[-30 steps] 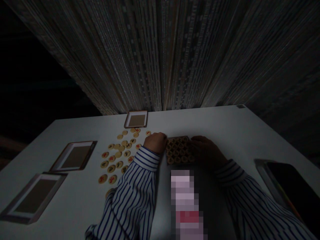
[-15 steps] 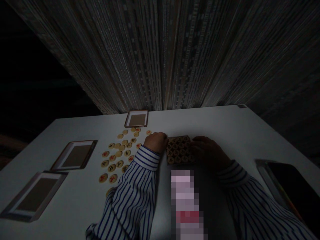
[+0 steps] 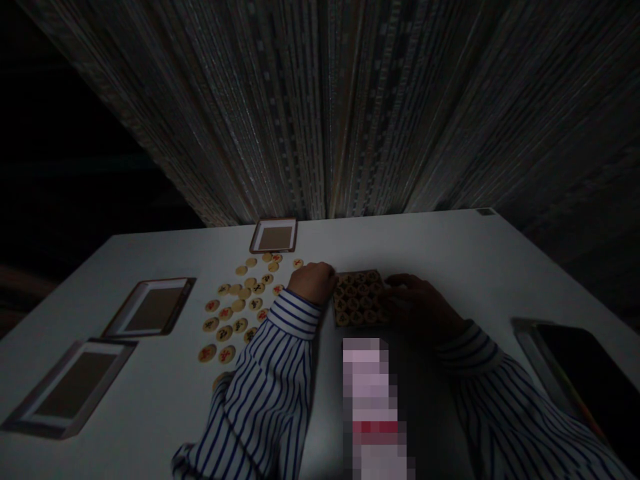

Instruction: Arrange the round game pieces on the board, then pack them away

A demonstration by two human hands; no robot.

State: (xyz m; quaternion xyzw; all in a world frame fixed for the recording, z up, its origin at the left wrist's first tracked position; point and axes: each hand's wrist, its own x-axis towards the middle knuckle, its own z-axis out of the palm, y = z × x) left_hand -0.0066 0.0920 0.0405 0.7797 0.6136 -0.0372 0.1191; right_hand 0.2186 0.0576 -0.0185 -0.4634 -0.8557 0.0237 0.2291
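In the dim head view, a shallow box [image 3: 363, 323] holds rows of round wooden Chinese chess pieces [image 3: 354, 302] with dark characters. My left hand [image 3: 314, 283] is closed at the box's left edge, its fingertips mostly hidden behind the knuckles. Over the right edge of the box, my right hand [image 3: 417, 301] has its fingers bent near the end pieces. Deep shadow covers those fingers, so what they hold cannot be made out. Loose Chinese chess pieces [image 3: 240, 325], some marked red, some black and some blank side up, lie scattered left of my left forearm.
Three shallow trays or lids stand on the white table [image 3: 450, 247]: one at the back [image 3: 274, 237], one at the left [image 3: 151, 307], one at the near left [image 3: 73, 387]. A dark flat device [image 3: 585, 367] lies at the right. A blurred-out patch [image 3: 375, 407] covers something in front of the box.
The fingers of my right hand have shifted slightly at the box's right edge. My left hand and the loose pieces stay nearly in place.
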